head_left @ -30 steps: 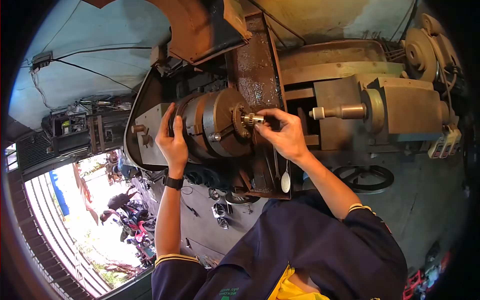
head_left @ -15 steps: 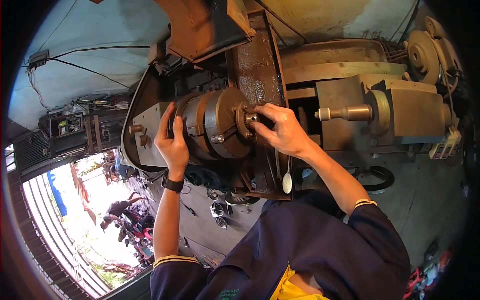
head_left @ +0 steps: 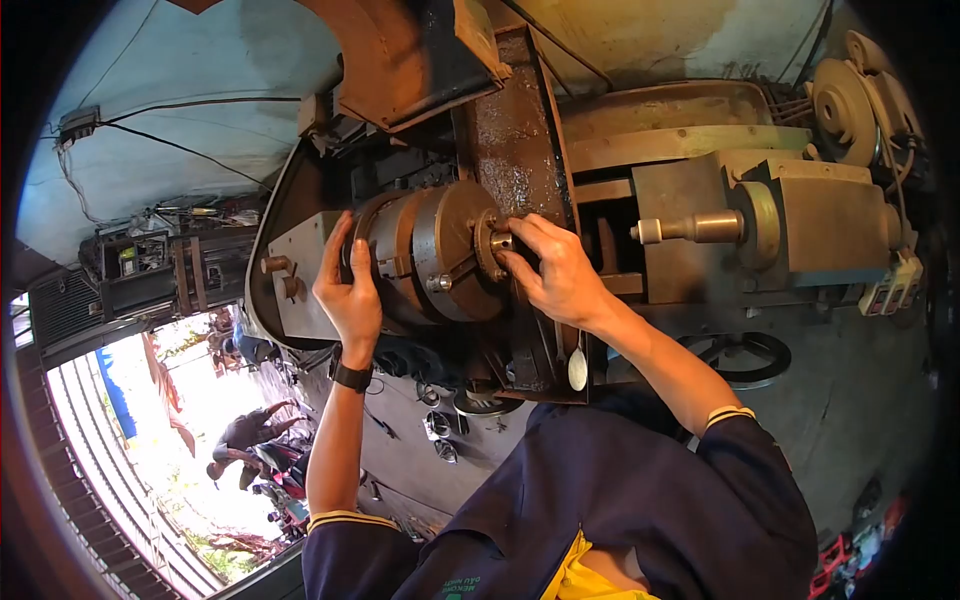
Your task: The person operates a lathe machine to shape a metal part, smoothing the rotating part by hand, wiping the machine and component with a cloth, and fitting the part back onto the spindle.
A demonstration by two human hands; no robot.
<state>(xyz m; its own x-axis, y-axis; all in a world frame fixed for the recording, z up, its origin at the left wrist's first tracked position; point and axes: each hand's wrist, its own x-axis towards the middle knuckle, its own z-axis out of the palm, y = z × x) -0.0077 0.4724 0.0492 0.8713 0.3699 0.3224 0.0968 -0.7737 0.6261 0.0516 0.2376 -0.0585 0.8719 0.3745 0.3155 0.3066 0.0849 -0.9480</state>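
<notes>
A large round lathe chuck (head_left: 466, 268) fills the middle of the view. A small round metal part with bolt heads around its flange (head_left: 488, 245) sits at the centre of the chuck's face. My right hand (head_left: 556, 270) pinches its hub from the right, thumb below and fingers above. My left hand (head_left: 348, 295) is at the rear rim of the chuck, fingers straight and thumb apart; whether the fingertips press on the metal is hard to tell. A dark watch (head_left: 351, 374) is on my left wrist.
To the right stands the tailstock (head_left: 825, 225) with a shiny spindle (head_left: 690, 227) pointing at the chuck. A wet, oily metal tray (head_left: 515, 130) lies behind my right hand. A curved guard (head_left: 400, 60) hangs above. Another person (head_left: 245, 437) bends near the bright doorway.
My right hand has shifted slightly, its fingers closer around the part's hub. My left hand stays at the chuck. The person by the doorway has moved a little.
</notes>
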